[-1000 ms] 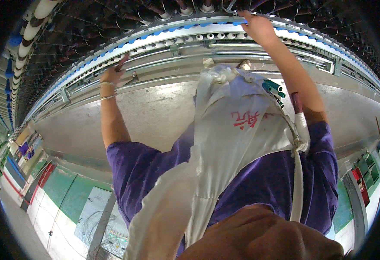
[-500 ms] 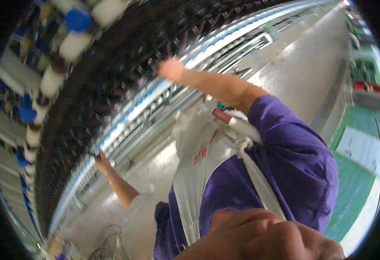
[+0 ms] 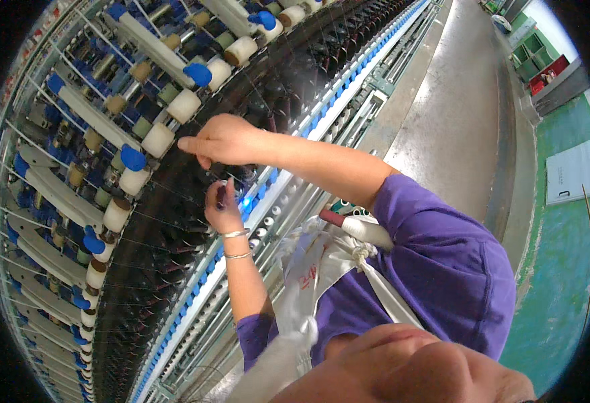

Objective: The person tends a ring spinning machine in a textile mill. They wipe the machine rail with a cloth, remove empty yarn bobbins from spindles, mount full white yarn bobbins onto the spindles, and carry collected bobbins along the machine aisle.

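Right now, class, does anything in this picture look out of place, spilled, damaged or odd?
No spill or damage stands out. The one oddity is a bright blue light glowing beside the left hand, at the white rail; the blue parts along it look unlit.

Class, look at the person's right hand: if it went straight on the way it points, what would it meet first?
Probably the white roller just left of the right hand, though depth is unclear.
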Available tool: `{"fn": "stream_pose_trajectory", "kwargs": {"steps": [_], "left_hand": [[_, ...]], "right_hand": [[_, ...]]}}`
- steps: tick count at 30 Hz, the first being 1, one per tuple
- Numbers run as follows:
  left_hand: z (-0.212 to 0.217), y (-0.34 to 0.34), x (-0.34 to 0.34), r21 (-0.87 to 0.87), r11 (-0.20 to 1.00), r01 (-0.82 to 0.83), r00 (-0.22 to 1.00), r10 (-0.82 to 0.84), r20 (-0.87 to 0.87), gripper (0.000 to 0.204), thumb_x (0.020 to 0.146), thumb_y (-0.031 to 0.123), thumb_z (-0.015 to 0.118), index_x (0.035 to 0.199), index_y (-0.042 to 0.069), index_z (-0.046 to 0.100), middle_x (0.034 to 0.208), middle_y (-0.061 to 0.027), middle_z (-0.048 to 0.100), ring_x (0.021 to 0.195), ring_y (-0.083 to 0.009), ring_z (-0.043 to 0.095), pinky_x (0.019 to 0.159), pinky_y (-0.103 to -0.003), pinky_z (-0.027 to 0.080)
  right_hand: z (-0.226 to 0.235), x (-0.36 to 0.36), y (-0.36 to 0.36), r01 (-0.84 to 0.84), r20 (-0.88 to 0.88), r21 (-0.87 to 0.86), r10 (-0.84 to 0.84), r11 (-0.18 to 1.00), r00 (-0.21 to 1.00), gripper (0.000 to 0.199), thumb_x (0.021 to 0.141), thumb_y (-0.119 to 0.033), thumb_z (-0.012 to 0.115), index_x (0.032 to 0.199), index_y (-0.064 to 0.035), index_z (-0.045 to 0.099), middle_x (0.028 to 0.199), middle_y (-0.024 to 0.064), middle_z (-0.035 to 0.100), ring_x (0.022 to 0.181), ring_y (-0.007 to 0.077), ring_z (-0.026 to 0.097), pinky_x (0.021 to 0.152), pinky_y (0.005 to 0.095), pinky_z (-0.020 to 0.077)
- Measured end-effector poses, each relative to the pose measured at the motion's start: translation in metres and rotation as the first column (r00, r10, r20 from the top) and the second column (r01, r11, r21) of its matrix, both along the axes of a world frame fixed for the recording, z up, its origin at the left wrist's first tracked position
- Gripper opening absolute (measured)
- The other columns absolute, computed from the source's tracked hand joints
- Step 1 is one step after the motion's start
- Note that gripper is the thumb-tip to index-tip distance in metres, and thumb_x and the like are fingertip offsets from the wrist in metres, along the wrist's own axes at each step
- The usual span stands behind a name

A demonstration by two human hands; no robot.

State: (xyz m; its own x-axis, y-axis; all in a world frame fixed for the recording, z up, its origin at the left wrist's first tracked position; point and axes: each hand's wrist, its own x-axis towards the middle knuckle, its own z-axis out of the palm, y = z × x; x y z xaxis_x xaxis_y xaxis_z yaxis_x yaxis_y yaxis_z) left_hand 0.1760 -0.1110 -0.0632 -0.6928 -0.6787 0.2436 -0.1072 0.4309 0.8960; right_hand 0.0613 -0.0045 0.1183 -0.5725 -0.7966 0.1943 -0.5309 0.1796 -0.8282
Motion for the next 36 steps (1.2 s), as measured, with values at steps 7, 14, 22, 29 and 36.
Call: {"fn": "stream_pose_trajectory", "kwargs": {"steps": [7,14,22,29,36], "left_hand": [[0.005,-0.003,-0.028,-0.012,0.999,-0.039,0.960,0.034,-0.279,0.045,0.093,0.032,0.064,0.111,-0.007,0.049,0.103,-0.0228,0.065,0.093,-0.0314,0.064,0.081,-0.037,0.049],[-0.083,0.015,-0.054,0.080,0.931,-0.356,0.872,0.301,0.386,0.033,0.094,0.023,0.052,0.113,-0.005,0.053,0.106,-0.0305,0.064,0.098,-0.0438,0.062,0.083,-0.051,0.048],[-0.143,0.054,0.043,-0.152,0.987,-0.044,0.998,0.049,0.028,0.045,0.081,0.010,0.061,0.123,-0.002,0.049,0.127,-0.0232,0.052,0.118,-0.0407,0.048,0.106,-0.045,0.036],[-0.199,0.022,0.060,-0.444,0.821,0.360,0.924,-0.248,0.291,0.056,0.080,0.018,0.064,0.129,-0.001,0.048,0.139,-0.0203,0.046,0.124,-0.0369,0.047,0.107,-0.045,0.037],[-0.210,0.013,0.080,0.200,0.757,0.622,0.297,-0.464,0.835,0.058,0.088,0.028,0.058,0.140,0.009,0.043,0.125,-0.0221,0.057,0.115,-0.0351,0.056,0.092,-0.046,0.049]], "right_hand": [[0.006,0.010,-0.004,-0.128,0.509,-0.223,0.228,0.966,0.830,0.049,0.096,-0.042,0.050,0.082,-0.0004,0.074,0.054,0.0047,0.056,0.054,0.0123,0.050,0.055,0.0292,0.0415],[0.047,0.028,-0.012,-0.191,0.242,-0.401,0.304,0.896,0.921,0.029,0.094,-0.025,0.049,0.095,-0.0075,0.073,0.081,0.0008,0.070,0.068,0.0099,0.053,0.068,0.0254,0.0452],[0.043,0.019,-0.031,0.024,0.428,-0.464,0.201,0.885,0.881,0.041,0.103,-0.031,0.045,0.105,0.0039,0.066,0.087,0.0065,0.063,0.067,0.0115,0.048,0.063,0.0246,0.0407],[0.059,0.034,-0.029,-0.077,0.318,-0.505,0.268,0.860,0.909,0.039,0.102,-0.032,0.048,0.107,0.0030,0.065,0.087,0.0028,0.063,0.070,0.0102,0.051,0.065,0.0234,0.0427],[0.018,-0.009,-0.009,0.059,0.310,-0.548,0.138,0.834,0.941,0.032,0.098,-0.028,0.055,0.103,0.0021,0.065,0.084,0.0018,0.062,0.068,0.0088,0.050,0.058,0.0204,0.0366]]}}
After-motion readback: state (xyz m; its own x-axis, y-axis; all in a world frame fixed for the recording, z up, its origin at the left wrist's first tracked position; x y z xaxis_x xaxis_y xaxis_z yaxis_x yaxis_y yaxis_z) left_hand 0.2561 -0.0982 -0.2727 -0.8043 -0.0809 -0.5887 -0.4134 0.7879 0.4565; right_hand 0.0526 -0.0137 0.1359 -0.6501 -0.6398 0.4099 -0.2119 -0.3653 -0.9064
